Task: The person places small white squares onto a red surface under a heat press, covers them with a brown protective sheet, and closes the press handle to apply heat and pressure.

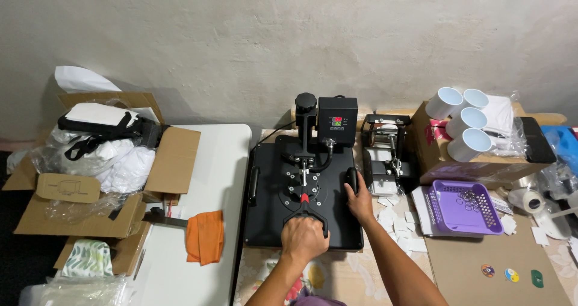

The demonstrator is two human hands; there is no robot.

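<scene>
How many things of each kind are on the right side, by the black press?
White mugs: 4
Purple baskets: 1
Round stickers on the cardboard sheet: 3
Tape rolls: 1
Total: 9

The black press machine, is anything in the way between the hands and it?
No, nothing is in the way. The left hand is already wrapped around the front handle of the black heat press, and the right hand rests on the side grip at its right edge.
</scene>
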